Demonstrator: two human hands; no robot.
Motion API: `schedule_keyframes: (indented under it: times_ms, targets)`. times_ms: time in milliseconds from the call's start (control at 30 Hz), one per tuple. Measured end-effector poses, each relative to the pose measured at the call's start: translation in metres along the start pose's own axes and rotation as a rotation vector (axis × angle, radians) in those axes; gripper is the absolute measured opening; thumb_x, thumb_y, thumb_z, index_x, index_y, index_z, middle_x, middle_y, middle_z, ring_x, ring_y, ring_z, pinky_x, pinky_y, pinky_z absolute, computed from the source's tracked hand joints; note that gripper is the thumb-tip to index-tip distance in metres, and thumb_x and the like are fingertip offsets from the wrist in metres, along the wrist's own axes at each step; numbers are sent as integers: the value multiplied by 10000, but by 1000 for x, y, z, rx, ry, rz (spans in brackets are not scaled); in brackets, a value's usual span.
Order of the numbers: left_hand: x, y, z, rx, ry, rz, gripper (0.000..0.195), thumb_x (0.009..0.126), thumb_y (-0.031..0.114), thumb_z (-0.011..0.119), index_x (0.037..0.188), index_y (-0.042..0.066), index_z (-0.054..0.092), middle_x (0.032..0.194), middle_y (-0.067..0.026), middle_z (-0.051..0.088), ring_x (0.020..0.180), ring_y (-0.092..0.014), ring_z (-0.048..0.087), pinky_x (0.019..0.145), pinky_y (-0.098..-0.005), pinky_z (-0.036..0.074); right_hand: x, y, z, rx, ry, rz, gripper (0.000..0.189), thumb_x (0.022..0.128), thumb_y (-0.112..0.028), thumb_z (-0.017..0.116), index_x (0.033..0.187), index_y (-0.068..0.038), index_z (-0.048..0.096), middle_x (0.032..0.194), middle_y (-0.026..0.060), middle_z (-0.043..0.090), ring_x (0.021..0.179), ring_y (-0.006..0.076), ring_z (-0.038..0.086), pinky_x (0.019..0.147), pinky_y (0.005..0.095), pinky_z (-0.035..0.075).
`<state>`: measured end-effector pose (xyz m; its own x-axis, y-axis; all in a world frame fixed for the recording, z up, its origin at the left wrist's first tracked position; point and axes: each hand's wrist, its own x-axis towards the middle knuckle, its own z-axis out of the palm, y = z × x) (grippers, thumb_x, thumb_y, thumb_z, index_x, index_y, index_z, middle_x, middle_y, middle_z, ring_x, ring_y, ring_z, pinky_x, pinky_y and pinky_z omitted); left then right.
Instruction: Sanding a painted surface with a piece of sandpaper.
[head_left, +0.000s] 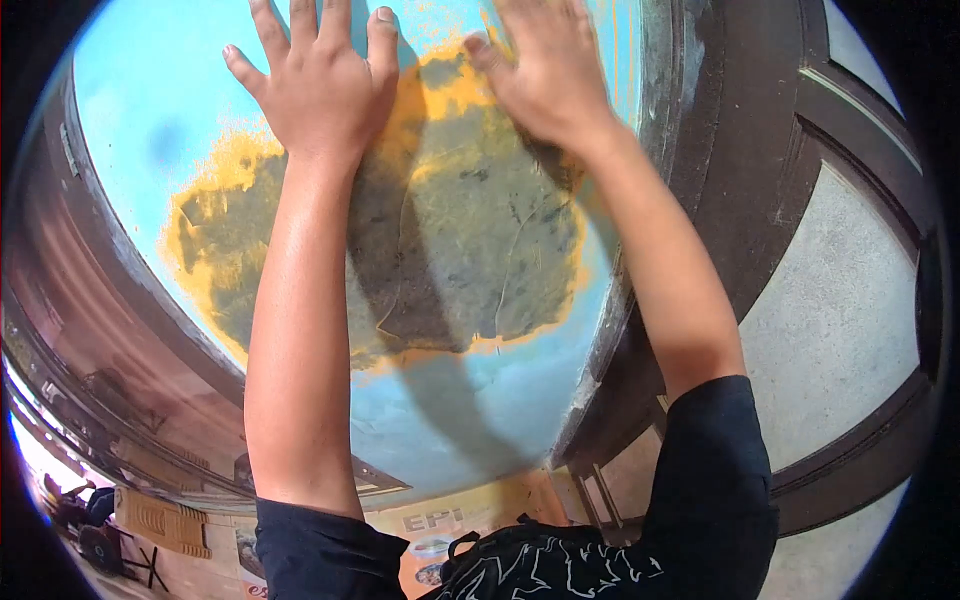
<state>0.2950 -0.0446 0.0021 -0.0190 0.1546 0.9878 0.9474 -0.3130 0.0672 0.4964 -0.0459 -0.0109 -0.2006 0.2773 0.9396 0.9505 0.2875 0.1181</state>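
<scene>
In front of me is a light-blue painted wall (420, 405) with a large bare grey patch (457, 240) ringed by ragged orange paint (217, 165). Fingers spread and back towards me, my left hand (322, 90) is raised over the patch's upper edge and holds nothing visible. My right hand (551, 67) is up at the same height, slightly blurred, thumb held apart. The top of the picture cuts off fingertips of both hands. Whether either palm presses on the wall I cannot tell. Fine cracks run through the grey patch, and arm shadows fall across it.
Dark wooden framing with pale panels (832, 322) runs along the right. A dark-framed, reflective glass pane (142, 300) curves along the left. Lower down are a banner with printed letters (480, 510), stacked tan plastic chairs (161, 517) and a person (71, 499) at far left.
</scene>
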Motion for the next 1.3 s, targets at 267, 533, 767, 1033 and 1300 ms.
schedule_keyframes:
  times_ms: [267,533,767,1033,1300]
  targets:
    - [0,0,4,25,-7,-17,621,1014,421,480,1580,170,435,1715,-64,266,1595,-353,152,1261,-633,28,-16,-22,-7,34,-70,84,976,1005,-758,307,1668,-68,114,1734,179,97,1599,380,57,1280,529,42]
    - [1,6,3,21,-24,-17,617,1015,409,470,1581,166,431,1718,-61,258,1597,-346,147,1261,-634,19,3,18,-19,73,40,111,935,1030,-723,275,1665,-57,113,1736,172,105,1597,386,70,1282,515,53]
    - [0,0,1,16,-23,-18,619,1016,405,468,1586,167,421,1719,-66,251,1599,-341,141,1262,-634,19,-22,-34,-7,9,-141,65,969,1010,-755,289,1666,-61,125,1744,158,65,1599,386,56,1267,561,56]
    - [1,2,4,31,-28,-22,622,1016,434,467,1582,180,432,1716,-57,264,1597,-339,153,1261,-631,29,4,22,-13,78,97,85,865,1053,-662,313,1665,-70,161,1738,164,106,1599,380,70,1287,483,50]
    - [-2,0,8,1,27,1,610,1013,408,466,1576,174,442,1713,-59,273,1595,-339,163,1266,-619,27,-31,-18,11,-183,-21,-72,890,1040,-699,288,1669,-83,152,1735,172,115,1600,377,69,1283,504,50]
